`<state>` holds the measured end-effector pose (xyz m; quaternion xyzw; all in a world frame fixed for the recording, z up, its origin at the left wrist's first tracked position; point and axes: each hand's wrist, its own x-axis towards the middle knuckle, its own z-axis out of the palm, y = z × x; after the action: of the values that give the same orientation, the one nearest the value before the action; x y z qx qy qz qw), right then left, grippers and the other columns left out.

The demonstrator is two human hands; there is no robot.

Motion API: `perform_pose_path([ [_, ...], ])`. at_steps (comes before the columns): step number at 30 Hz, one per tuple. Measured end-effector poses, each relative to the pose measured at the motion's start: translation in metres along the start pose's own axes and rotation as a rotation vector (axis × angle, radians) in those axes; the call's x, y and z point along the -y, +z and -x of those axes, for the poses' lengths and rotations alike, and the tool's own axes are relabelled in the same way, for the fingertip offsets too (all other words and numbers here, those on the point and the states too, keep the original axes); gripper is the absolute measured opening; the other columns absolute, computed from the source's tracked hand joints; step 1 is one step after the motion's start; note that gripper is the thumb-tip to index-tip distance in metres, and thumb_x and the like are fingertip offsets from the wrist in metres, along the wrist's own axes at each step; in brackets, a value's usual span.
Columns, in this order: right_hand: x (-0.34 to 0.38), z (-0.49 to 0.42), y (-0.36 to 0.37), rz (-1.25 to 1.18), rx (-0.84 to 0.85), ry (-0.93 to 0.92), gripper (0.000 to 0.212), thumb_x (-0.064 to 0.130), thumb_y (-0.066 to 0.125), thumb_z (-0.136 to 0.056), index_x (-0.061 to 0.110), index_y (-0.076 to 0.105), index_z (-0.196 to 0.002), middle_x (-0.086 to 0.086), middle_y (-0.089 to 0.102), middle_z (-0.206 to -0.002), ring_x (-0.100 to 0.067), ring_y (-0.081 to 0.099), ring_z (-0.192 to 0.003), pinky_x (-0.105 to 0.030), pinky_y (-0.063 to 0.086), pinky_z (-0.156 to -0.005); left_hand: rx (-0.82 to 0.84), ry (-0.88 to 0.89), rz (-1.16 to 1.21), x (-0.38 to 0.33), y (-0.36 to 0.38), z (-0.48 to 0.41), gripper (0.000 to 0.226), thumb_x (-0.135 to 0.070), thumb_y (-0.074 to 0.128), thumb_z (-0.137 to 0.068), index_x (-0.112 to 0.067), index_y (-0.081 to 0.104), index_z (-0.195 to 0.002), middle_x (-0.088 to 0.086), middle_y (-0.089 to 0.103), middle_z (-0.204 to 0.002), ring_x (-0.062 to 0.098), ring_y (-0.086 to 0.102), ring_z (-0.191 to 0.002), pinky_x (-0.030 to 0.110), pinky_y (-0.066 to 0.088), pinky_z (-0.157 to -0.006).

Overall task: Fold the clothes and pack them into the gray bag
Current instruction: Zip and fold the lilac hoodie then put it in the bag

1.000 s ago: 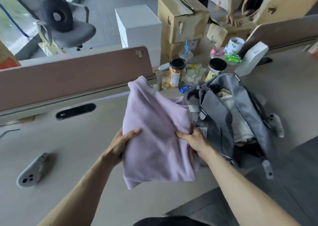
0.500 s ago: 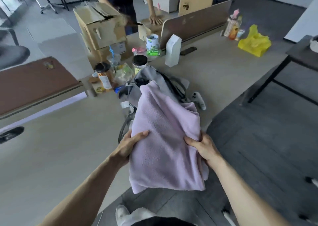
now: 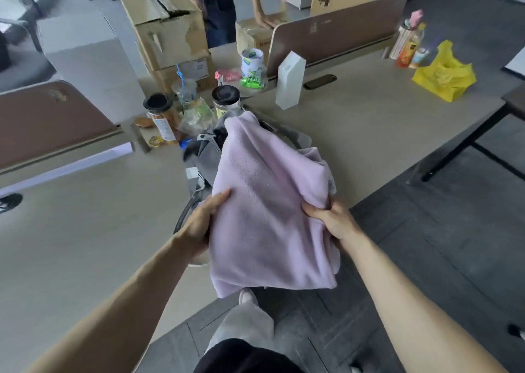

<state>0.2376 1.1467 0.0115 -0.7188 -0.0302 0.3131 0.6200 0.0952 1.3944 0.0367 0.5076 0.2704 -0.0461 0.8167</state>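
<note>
The folded lilac cloth hangs between my hands, its far end over the gray bag on the desk. My left hand grips its left edge, my right hand pinches the right edge. Jars stand beyond the bag.

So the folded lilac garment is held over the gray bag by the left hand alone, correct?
Not quite: the head view shows both hands on it. The left hand grips one edge of the lilac garment and the right hand grips the other, over the gray bag.
</note>
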Motion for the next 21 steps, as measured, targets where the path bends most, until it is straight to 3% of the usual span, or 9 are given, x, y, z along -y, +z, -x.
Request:
perform_pose_path([
  [3, 0.016, -0.038, 0.006, -0.046, 0.019, 0.061, 0.062, 0.027, 0.086, -0.070, 0.014, 0.062, -0.125, -0.003, 0.075, -0.108, -0.024, 0.072, -0.098, -0.039, 0.056, -0.087, 0.006, 0.010, 0.102, -0.018, -0.013, -0.031, 0.049, -0.042, 0.042, -0.101, -0.008, 0.069, -0.125, 0.016, 0.065, -0.130, 0.031, 0.062, -0.121, 0.042, 0.046, -0.102],
  [6, 0.037, -0.072, 0.011, -0.084, 0.062, 0.127, 0.047, 0.023, 0.081, -0.080, 0.019, 0.061, -0.122, -0.002, 0.075, -0.108, -0.020, 0.073, -0.094, -0.032, 0.058, -0.077, 0.005, 0.052, 0.195, -0.038, -0.011, -0.060, 0.057, -0.036, 0.027, -0.106, -0.023, 0.081, -0.099, 0.004, 0.075, -0.109, 0.018, 0.072, -0.101, 0.028, 0.056, -0.078],
  [9, 0.051, -0.103, 0.018, -0.108, 0.094, 0.193, 0.049, 0.025, 0.077, -0.084, 0.018, 0.059, -0.129, -0.004, 0.074, -0.112, -0.023, 0.072, -0.098, -0.033, 0.058, -0.079, -0.069, 0.076, 0.259, -0.052, -0.016, -0.088, 0.059, -0.043, 0.024, -0.107, -0.029, 0.081, -0.100, -0.003, 0.075, -0.110, 0.014, 0.071, -0.102, 0.033, 0.052, -0.084],
  [13, 0.067, -0.138, 0.030, -0.115, 0.155, 0.252, 0.042, 0.022, 0.073, -0.087, 0.017, 0.060, -0.126, -0.005, 0.075, -0.109, -0.023, 0.073, -0.096, -0.032, 0.058, -0.074, -0.160, 0.092, 0.317, -0.060, -0.030, -0.115, 0.054, -0.051, 0.027, -0.106, -0.028, 0.073, -0.118, -0.001, 0.068, -0.129, 0.014, 0.067, -0.113, 0.036, 0.047, -0.092],
  [16, 0.075, -0.156, 0.038, -0.132, 0.211, 0.290, 0.030, 0.020, 0.070, -0.089, 0.021, 0.061, -0.118, -0.006, 0.073, -0.113, -0.024, 0.071, -0.100, -0.033, 0.058, -0.078, -0.238, 0.110, 0.324, -0.063, -0.034, -0.128, 0.054, -0.049, 0.026, -0.106, -0.032, 0.077, -0.106, -0.011, 0.074, -0.114, 0.005, 0.070, -0.101, 0.031, 0.050, -0.087],
  [19, 0.074, -0.173, 0.042, -0.134, 0.264, 0.315, 0.045, 0.022, 0.070, -0.088, 0.015, 0.058, -0.131, -0.009, 0.070, -0.121, -0.029, 0.068, -0.110, -0.041, 0.054, -0.093, -0.329, 0.092, 0.362, -0.062, -0.038, -0.140, 0.050, -0.053, 0.030, -0.104, -0.033, 0.075, -0.106, -0.013, 0.074, -0.111, 0.005, 0.071, -0.096, 0.034, 0.045, -0.095],
  [21, 0.070, -0.182, 0.043, -0.140, 0.299, 0.337, 0.048, 0.023, 0.070, -0.088, 0.014, 0.056, -0.133, -0.010, 0.069, -0.123, -0.030, 0.066, -0.112, -0.044, 0.052, -0.098, -0.341, 0.075, 0.349, -0.063, -0.034, -0.142, 0.059, -0.054, 0.028, -0.104, -0.034, 0.081, -0.088, -0.014, 0.077, -0.097, 0.003, 0.073, -0.083, 0.031, 0.045, -0.083],
])
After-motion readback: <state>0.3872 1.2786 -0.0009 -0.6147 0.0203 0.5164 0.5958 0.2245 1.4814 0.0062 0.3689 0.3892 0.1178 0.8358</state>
